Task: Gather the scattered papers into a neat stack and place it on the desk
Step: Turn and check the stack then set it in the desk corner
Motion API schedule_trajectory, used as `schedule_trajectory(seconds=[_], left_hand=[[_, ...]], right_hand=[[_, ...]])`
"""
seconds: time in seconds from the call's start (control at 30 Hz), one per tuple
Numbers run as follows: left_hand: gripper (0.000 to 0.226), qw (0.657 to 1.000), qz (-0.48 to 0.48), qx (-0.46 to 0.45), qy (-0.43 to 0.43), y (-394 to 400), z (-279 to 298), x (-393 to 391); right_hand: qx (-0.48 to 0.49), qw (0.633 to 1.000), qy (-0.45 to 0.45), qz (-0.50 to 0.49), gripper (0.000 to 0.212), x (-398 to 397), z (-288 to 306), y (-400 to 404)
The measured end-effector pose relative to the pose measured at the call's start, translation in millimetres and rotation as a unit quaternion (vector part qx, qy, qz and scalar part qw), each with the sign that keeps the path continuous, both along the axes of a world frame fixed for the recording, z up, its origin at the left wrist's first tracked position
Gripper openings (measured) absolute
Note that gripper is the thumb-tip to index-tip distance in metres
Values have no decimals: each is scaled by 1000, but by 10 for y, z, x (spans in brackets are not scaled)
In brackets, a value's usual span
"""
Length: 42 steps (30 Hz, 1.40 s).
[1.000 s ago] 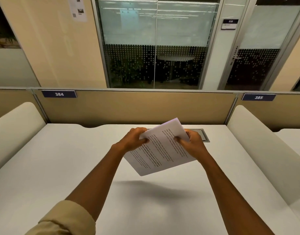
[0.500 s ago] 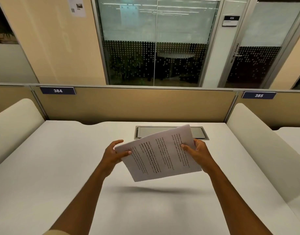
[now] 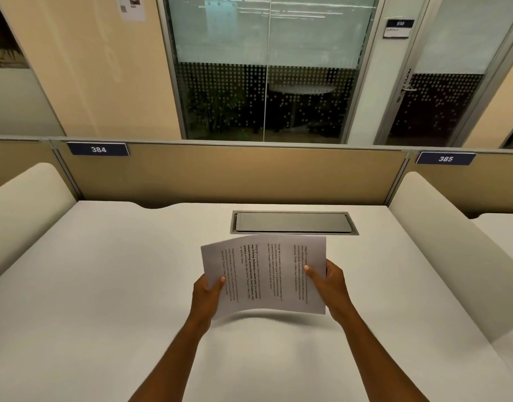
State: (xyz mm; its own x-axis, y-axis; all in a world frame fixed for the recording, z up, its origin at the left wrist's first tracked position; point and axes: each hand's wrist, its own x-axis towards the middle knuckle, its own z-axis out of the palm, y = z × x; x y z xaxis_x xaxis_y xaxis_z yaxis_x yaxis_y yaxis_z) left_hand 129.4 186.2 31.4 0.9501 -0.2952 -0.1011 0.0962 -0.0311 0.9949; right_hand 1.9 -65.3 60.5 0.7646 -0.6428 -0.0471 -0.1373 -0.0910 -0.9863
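A stack of printed white papers (image 3: 267,274) hangs a little above the white desk (image 3: 104,285), text running sideways. My left hand (image 3: 206,297) grips its lower left edge, thumb on top. My right hand (image 3: 329,285) holds the right edge, thumb pressed on the top sheet. The sheets are slightly fanned at the upper left corner, and the near edge bows upward over a faint shadow on the desk.
A grey metal cable hatch (image 3: 293,222) is set into the desk just beyond the papers. Rounded cream dividers stand at the left (image 3: 23,210) and right (image 3: 441,245). A tan partition (image 3: 235,172) with number plates 384 and 385 closes the back.
The papers have turned from a steep tilt to nearly flat and dropped lower toward the desk. My left hand shifted from the top corner to the lower left edge.
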Motion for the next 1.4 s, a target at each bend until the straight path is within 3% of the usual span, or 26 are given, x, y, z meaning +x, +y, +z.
schedule_trajectory(seconds=[0.3, 0.63, 0.83, 1.2, 1.4], left_hand=[[22, 999, 50, 1, -18, 65, -107, -102], [32, 999, 37, 27, -23, 167, -259, -144], [34, 998, 39, 29, -28, 150, -228, -69], [33, 998, 1, 53, -31, 173, -173, -34], [26, 988, -98, 80, -85, 121, 227, 264]], right_hand=[[31, 999, 0, -22, 23, 11, -176, 193], [53, 998, 9, -37, 41, -21, -348, 368], [34, 999, 4, -39, 36, 26, -295, 332], [58, 997, 30, -36, 36, 29, -399, 304], [56, 996, 21, -61, 44, 68, -255, 94]])
